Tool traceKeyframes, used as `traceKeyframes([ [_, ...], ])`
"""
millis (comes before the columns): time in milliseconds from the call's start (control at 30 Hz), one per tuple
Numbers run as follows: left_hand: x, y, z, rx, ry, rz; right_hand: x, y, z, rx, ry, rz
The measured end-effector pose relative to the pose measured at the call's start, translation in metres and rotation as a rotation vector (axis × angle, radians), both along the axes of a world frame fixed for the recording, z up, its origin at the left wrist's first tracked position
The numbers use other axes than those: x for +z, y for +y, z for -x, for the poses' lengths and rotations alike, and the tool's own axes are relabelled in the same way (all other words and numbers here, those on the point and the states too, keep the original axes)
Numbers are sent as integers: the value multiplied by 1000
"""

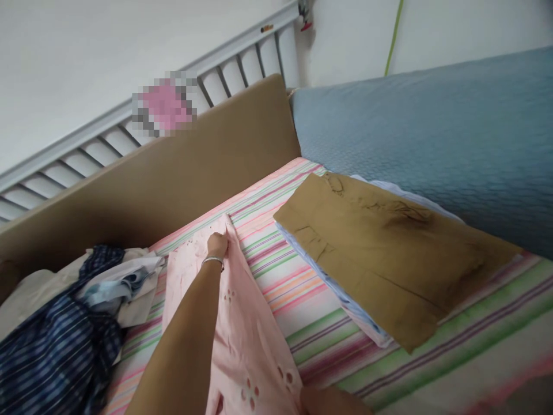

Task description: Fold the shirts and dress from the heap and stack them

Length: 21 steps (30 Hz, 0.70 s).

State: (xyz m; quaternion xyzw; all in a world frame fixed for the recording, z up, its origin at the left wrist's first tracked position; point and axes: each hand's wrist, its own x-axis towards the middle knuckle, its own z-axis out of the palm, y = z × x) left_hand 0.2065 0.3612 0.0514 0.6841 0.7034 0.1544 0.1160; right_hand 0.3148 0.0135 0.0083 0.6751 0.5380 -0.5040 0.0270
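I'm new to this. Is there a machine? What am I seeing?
No machine, just a person working bare-handed. The picture comes from a camera on their head. On the striped sheet lie a pink garment, a brown garment over pale blue cloth, and, at left, a heap of clothes. The left hand sits curled on the pink garment's far end; whether it grips the cloth is hard to tell. The right hand is a blur at the bottom edge.

Left arm [184,340] stretched forward, left grip [217,245] curled; right grip [332,402] low, mostly out of view.
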Motion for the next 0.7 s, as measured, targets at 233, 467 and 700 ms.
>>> traceKeyframes([
  [233,23,-54,16,-251,15,14,47,-21,-10,74,70,-204],
  [467,23,-240,89,-574,76,-238,60,-27,-19,51,17,-424],
  [700,-50,-431,236,-234,-249,-172,60,-32,9,25,24,-999],
])
